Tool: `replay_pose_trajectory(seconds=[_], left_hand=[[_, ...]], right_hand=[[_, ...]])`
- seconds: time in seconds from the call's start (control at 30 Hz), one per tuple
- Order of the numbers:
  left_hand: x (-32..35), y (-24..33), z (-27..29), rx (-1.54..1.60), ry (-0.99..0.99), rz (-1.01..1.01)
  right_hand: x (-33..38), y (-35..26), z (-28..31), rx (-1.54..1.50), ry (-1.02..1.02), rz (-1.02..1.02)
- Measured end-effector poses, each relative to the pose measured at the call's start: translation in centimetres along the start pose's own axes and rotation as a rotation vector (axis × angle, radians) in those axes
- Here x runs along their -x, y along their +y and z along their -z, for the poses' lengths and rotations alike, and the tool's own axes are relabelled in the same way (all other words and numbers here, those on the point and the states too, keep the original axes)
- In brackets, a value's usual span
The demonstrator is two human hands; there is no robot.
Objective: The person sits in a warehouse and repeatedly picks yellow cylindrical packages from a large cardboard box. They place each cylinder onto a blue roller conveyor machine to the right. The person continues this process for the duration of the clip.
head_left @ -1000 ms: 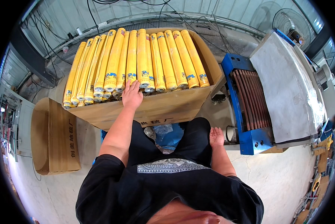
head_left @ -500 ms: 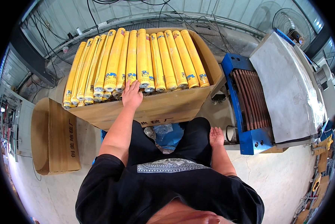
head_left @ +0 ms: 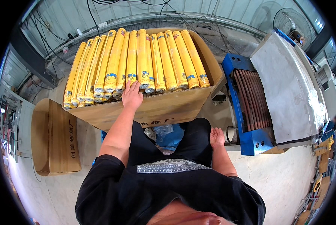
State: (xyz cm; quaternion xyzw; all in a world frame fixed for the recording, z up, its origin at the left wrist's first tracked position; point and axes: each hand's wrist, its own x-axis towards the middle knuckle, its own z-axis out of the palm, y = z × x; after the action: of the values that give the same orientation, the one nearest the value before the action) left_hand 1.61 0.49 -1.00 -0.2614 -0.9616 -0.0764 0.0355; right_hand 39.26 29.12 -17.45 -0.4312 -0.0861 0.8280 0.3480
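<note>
Several long yellow rolls with blue pictures on them lie side by side in a large cardboard box. My left hand reaches over the box's near edge. Its fingers are stretched out and rest on the near end of a roll in the middle of the row. Nothing is gripped in it. Beside my right thigh, my right hand lies palm up with loosely parted fingers, holding nothing. More roll ends show in a lower layer along the box's near edge.
A second, open cardboard box stands at the left. To the right is a machine with a blue frame, a bank of brown rollers and a pale cover. Behind it stands a fan. Black cables hang along the far wall.
</note>
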Motion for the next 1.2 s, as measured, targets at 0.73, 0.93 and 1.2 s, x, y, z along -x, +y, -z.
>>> replay_pose_trajectory(seconds=[0.73,0.93,1.2], left_hand=[[0.1,-0.2,-0.4,0.009,0.057,-0.016],[0.2,0.1,0.2,0.0,0.014,0.001],[0.1,0.0,0.1,-0.004,0.005,0.003]], right_hand=[[0.0,0.1,0.0,0.016,0.006,0.017],[-0.2,0.1,0.3,0.003,0.005,0.015],[-0.2,0.2,0.2,-0.004,0.014,0.017]])
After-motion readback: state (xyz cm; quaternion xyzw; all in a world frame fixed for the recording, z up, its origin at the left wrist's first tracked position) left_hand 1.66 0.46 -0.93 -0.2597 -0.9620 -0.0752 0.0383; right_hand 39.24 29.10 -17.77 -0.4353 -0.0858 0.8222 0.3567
